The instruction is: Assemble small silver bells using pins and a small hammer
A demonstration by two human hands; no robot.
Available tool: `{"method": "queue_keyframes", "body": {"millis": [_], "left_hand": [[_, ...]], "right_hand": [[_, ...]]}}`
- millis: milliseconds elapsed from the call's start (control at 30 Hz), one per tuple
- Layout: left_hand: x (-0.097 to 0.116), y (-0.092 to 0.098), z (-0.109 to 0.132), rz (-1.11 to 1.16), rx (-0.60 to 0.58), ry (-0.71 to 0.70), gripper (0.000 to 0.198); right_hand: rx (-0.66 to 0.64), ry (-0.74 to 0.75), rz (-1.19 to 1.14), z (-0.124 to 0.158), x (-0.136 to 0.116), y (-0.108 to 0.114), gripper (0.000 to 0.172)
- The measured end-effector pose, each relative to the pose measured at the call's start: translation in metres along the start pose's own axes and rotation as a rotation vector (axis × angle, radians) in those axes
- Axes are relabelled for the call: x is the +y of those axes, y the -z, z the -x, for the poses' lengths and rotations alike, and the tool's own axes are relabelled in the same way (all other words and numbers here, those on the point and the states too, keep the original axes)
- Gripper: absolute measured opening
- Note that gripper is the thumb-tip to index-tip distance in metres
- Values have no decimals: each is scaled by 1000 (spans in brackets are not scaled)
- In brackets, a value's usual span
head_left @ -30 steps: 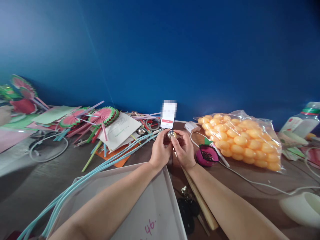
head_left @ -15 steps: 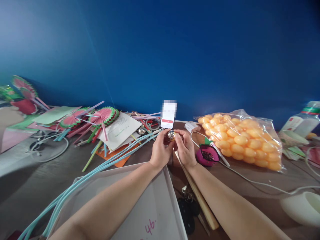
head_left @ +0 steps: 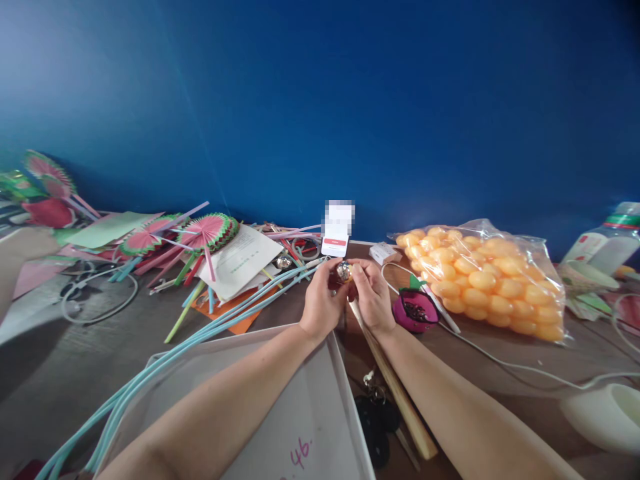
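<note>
A small shiny silver ball (head_left: 343, 271), perhaps a bell, is pinched between the fingertips of both my hands. My left hand (head_left: 323, 300) grips it from the left, the fingers curled. From the right, my right hand (head_left: 371, 297) closes thumb and fingers on it, and a bit of yellow shows at that side. Just beyond the ball stands a lit phone (head_left: 336, 243). Under my right wrist runs a pale wooden stick (head_left: 400, 393). A magenta pot-shaped pouch (head_left: 416, 312) with small dark pieces inside sits right of that hand.
A clear bag of orange balls (head_left: 490, 280) lies right. Light-blue tubes (head_left: 200, 340) cross a white tray lid (head_left: 240, 413) under my left arm. Keys (head_left: 377, 400) lie beside it. Paper fans (head_left: 207, 233) and papers pile up left. Another person's arm (head_left: 23, 257) reaches in at far left.
The silver ball has turned or shifted very slightly in my fingers. My hands stay almost in place. At far left, the other person's arm has moved lower.
</note>
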State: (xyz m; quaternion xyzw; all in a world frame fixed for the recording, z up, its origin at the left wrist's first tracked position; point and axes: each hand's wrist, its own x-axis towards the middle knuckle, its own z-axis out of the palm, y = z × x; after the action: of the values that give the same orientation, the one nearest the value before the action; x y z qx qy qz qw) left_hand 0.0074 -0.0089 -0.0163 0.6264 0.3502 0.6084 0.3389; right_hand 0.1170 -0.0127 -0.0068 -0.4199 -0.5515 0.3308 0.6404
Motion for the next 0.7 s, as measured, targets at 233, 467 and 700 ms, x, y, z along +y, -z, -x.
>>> {"method": "queue_keyframes", "body": {"millis": [233, 467, 700], "left_hand": [[-1, 2, 2, -53, -18, -37, 42], [-3, 1, 2, -49, -17, -37, 42], [-3, 2, 2, -60, -17, -37, 42]], "right_hand": [[-21, -48, -92, -1, 1, -1, 27], [-13, -65, -85, -1, -2, -1, 25], [-18, -49, -17, -1, -2, -1, 28]]}}
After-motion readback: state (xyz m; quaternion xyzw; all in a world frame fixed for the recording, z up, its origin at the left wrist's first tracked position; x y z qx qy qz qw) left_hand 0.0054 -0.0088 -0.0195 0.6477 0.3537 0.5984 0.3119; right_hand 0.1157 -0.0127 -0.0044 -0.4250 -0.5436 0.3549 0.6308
